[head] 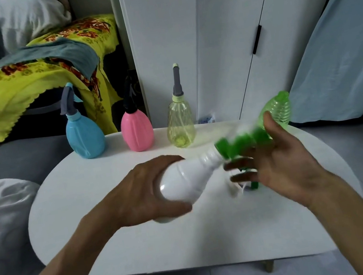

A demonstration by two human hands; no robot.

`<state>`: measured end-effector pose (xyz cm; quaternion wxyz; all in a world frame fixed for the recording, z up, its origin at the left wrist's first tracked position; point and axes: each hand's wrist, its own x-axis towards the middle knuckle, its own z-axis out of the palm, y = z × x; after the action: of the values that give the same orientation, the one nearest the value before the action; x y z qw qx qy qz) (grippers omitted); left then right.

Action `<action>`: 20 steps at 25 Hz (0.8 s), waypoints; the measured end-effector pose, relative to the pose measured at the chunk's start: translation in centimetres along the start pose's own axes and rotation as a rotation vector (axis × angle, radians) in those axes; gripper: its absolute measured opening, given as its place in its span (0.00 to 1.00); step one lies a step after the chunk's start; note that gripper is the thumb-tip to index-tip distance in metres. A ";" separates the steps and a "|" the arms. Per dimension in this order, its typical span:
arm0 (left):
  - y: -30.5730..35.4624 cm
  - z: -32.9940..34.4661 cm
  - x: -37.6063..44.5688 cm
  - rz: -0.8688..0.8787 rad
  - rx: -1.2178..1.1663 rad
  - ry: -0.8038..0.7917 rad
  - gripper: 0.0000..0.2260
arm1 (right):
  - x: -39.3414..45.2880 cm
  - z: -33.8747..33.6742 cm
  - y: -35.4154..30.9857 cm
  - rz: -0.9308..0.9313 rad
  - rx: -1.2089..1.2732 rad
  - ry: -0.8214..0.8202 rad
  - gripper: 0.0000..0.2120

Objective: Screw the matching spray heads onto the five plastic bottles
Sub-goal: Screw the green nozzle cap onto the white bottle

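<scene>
While the left hand [143, 190] wraps its fingers round the body of the white bottle [187, 181], that bottle is held tilted above the white table [146, 250], neck pointing right, with a green spray head [238, 145] at the neck, motion-blurred, seating not clear; right hand [281, 157] sits just beside the head, fingers spread and mostly straight, touching the blurred green part, grip not clear. White bottle is opaque, glossy, smooth, ribbed at the neck; contents not visible. Green transparent bottle [277, 108] behind the right hand, ribbed, tilted, no head visible on it. Three bottles stand upright in a row at the far edge of the table: blue bottle [85, 138], opaque, grey trigger head; pink bottle [137, 132], opaque, black head; yellow bottle [180, 125], transparent, faceted, dip tube visible inside, tall grey nozzle. Count: five bottles, four heads visible. Beyond: grey sofa [24, 157] with yellow floral blanket [30, 73], white cabinet [232, 46]
</scene>
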<state>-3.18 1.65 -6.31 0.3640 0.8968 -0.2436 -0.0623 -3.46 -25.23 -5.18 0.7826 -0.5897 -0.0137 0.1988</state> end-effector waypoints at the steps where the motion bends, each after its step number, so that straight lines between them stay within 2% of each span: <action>1: 0.4 0.1 0.1 -0.046 -0.238 -0.032 0.27 | 0.2 0.2 0.3 -0.031 0.185 -0.068 0.31; 2: 0.7 0.3 0.1 -0.064 -0.453 -0.071 0.23 | 0.4 0.7 0.7 -0.081 0.301 -0.124 0.28; 4: 1.5 1.1 0.0 -0.106 -0.711 -0.195 0.18 | 0.7 1.8 1.7 -0.173 0.441 -0.169 0.27; 6: 2.0 2.0 -0.1 -0.121 -0.817 -0.326 0.17 | 0.9 2.4 2.1 -0.230 0.500 -0.134 0.28; 7: 2.2 2.5 -0.1 -0.127 -0.844 -0.342 0.18 | 1.0 2.6 2.0 -0.260 0.502 -0.098 0.25; 9: 2.2 3.2 0.2 -0.125 -0.816 -0.270 0.20 | 1.0 2.7 1.5 -0.304 0.450 0.027 0.16; 11: 2.2 3.7 0.6 -0.055 -0.664 -0.128 0.23 | 1.0 2.8 1.2 -0.337 0.362 0.126 0.10; 13: 2.4 4.4 0.8 0.006 -0.543 -0.034 0.26 | 0.8 2.9 1.3 -0.375 0.260 0.221 0.07; 15: 2.8 4.9 0.9 -0.008 -0.419 0.001 0.31 | 0.7 2.8 1.5 -0.404 0.179 0.309 0.07; 16: 2.9 5.1 0.9 -0.020 -0.381 -0.004 0.33 | 0.7 2.7 1.5 -0.388 0.192 0.307 0.06; 18: 3.0 4.9 1.0 -0.039 -0.380 -0.061 0.31 | 0.6 2.7 1.3 -0.279 0.350 0.150 0.06; 20: 3.0 4.0 1.1 -0.050 -0.485 -0.253 0.27 | 0.4 2.7 1.0 -0.205 0.491 -0.048 0.12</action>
<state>-4.55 -3.24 -7.11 0.5332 0.7742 -0.2431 -0.2391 -4.06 -22.39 -5.43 0.9177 -0.3730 -0.0435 0.1296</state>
